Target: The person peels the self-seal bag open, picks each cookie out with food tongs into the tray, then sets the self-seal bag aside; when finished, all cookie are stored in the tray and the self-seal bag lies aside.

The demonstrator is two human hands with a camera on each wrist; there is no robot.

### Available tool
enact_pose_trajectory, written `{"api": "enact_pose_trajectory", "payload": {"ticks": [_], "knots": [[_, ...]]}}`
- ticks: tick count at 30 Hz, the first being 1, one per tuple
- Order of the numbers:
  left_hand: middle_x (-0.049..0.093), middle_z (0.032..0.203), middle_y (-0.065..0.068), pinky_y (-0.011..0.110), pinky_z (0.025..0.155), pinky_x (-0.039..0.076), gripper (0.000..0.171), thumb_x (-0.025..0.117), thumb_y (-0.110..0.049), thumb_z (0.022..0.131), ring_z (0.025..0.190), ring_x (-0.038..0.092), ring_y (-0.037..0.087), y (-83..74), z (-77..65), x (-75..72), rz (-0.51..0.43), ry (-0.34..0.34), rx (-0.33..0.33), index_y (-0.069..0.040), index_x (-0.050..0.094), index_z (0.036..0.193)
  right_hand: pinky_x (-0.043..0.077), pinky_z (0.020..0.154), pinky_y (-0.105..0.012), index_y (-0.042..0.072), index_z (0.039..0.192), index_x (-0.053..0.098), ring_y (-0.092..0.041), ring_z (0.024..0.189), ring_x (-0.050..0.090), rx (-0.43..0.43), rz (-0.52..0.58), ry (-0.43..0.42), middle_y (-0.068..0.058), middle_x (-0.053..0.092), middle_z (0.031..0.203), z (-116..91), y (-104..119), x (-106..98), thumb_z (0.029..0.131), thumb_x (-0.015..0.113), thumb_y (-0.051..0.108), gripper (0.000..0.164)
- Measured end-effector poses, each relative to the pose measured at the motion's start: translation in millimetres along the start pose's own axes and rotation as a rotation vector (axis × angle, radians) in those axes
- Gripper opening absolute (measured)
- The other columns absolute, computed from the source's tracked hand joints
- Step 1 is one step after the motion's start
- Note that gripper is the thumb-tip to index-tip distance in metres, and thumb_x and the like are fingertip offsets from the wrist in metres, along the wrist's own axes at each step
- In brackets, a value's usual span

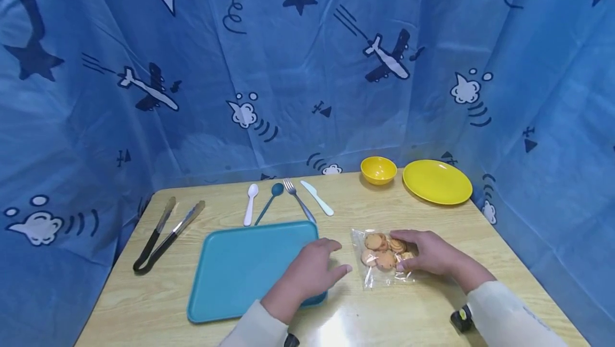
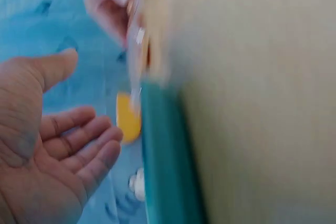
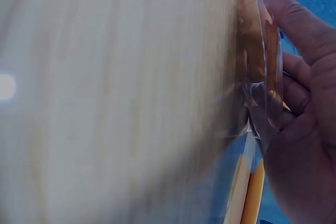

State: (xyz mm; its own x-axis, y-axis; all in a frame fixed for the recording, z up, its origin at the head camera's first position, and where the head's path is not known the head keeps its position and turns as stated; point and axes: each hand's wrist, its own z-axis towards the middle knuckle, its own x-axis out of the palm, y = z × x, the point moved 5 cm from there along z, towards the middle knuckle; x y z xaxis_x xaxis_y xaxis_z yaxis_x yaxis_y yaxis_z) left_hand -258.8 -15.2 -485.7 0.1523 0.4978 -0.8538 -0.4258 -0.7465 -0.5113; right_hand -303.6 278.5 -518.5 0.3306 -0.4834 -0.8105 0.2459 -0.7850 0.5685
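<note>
A clear plastic bag of cookies (image 1: 385,259) lies on the table right of the middle, with several round cookies showing through it. My right hand (image 1: 430,252) grips the bag's right side, thumb at the near side and fingers at the far side. In the right wrist view the thumb (image 3: 296,19) rests against the crinkled plastic. My left hand (image 1: 312,269) hovers over the right edge of the teal tray (image 1: 240,269), apart from the bag. Its fingers are loosely extended and hold nothing, as the left wrist view also shows.
Black-handled tongs (image 1: 158,245) lie left of the tray. Behind it are a white spoon (image 1: 250,205), a teal spoon (image 1: 270,202), a fork (image 1: 300,201) and a pale knife (image 1: 317,197). A yellow bowl (image 1: 378,171) and yellow plate (image 1: 437,182) stand at the back right, before a blue curtain.
</note>
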Motion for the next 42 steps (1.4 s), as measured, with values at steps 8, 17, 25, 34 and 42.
{"api": "enact_pose_trajectory", "payload": {"ticks": [8,17,25,34,42], "knots": [[0.068,0.098,-0.003,0.030,0.077,0.054,0.051,0.075,-0.058,0.086,0.090,0.065,0.015,-44.2,8.7,32.3,0.127,-0.087,0.007,-0.013,0.069,0.112,0.032,0.116,-0.066,0.022,0.152,0.050,-0.043,0.145,0.042,0.006,-0.015,0.000,-0.011,0.049,0.156,2.9,0.6,-3.3,0.074,0.083,0.058,0.093],[0.063,0.100,0.003,0.030,0.084,0.055,0.065,0.079,-0.055,0.081,0.093,0.062,0.017,-56.3,14.9,52.0,0.269,-0.063,-0.060,-0.004,0.065,0.118,0.031,0.118,-0.064,0.021,0.152,0.051,-0.042,0.146,0.041,0.011,-0.007,-0.002,-0.011,0.049,0.156,0.9,0.0,-1.9,0.073,0.084,0.058,0.093],[0.063,0.094,0.002,0.029,0.078,0.055,0.047,0.077,-0.041,0.086,0.085,0.060,0.016,-53.4,16.9,57.4,0.281,-0.058,-0.031,-0.004,0.067,0.114,0.033,0.117,-0.062,0.022,0.152,0.051,-0.041,0.145,0.042,0.001,-0.006,-0.013,-0.010,0.049,0.156,0.1,-1.7,-0.9,0.073,0.084,0.058,0.093],[0.059,0.096,0.001,0.025,0.082,0.054,0.062,0.085,-0.049,0.079,0.087,0.057,0.014,-59.7,15.0,59.5,0.322,-0.006,0.011,-0.006,0.064,0.117,0.032,0.117,-0.063,0.023,0.152,0.050,-0.041,0.145,0.042,-0.001,-0.008,-0.010,-0.011,0.049,0.156,0.5,-5.0,-0.4,0.075,0.083,0.058,0.090],[0.057,0.092,-0.001,0.023,0.071,0.052,0.036,0.083,-0.025,0.081,0.080,0.054,0.012,-62.4,11.6,56.4,0.360,-0.043,0.128,-0.009,0.064,0.107,0.033,0.117,-0.062,0.023,0.152,0.050,-0.040,0.145,0.043,-0.001,-0.005,-0.010,-0.009,0.049,0.156,0.0,-6.9,0.1,0.074,0.084,0.058,0.092]]}}
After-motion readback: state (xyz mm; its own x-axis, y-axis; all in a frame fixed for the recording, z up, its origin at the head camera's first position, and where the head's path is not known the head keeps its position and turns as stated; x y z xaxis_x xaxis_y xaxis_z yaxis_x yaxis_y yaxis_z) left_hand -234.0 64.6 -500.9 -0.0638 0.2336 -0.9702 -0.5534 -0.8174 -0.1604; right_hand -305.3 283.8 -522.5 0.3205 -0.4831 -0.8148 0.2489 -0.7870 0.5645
